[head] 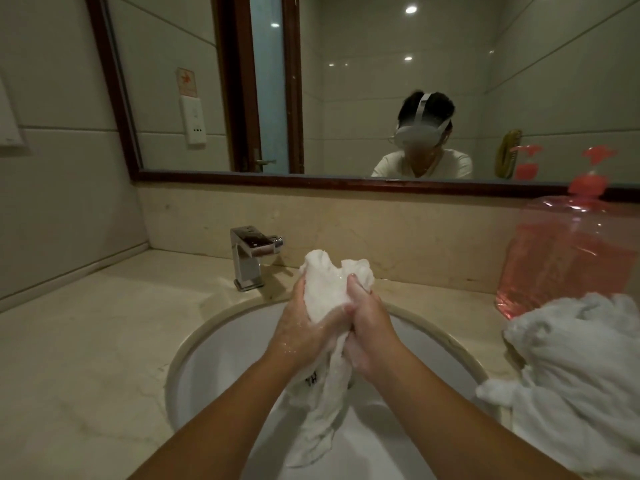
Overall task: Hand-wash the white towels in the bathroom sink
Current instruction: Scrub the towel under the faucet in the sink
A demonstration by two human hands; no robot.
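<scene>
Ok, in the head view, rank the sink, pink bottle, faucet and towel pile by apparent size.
1. sink
2. towel pile and pink bottle: about alike, both cut off by the frame edge, so unranked
3. faucet

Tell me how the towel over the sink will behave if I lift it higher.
Probably floppy: the towel hangs limp below the left hand and right hand, down into the sink. Likely heavy for its size, since it looks soaked. Possibly slippery, given the suds on both hands.
</scene>
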